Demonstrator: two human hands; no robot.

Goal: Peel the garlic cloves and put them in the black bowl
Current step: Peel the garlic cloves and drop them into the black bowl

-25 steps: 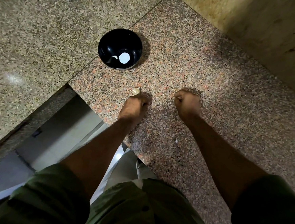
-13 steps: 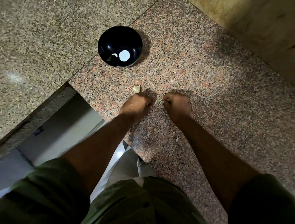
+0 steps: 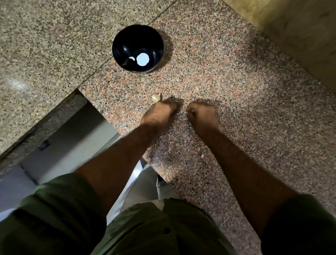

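The step in hand seems to be the peeling, with one clove already done: a small pale clove (image 3: 131,58) lies in the black bowl (image 3: 120,43), beside a round white spot that may be only a reflection.

The garlic (image 3: 156,97) is on the granite counter (image 3: 246,97), touching the far side of the left hand (image 3: 160,111). It lies between this hand and the bowl, nearer to the hand. The left fingers are curled down and mostly hidden behind the back of the hand, so I cannot tell if they pinch the garlic or only rest beside it.

The right hand (image 3: 201,116) is just beside the left one, apart from the garlic. Its fingers are curled tight like a fist; if a small clove or skin is inside, the view does not show it.

Small pale bits, probably skins (image 3: 202,156), lie on the counter near the right forearm and farther right.

The next move, I think, needs the two hands to meet: one holds the garlic firmly, the other pulls a clove or its skin away with the fingertips. The skin is thin and dry, so a careful pinch is needed.
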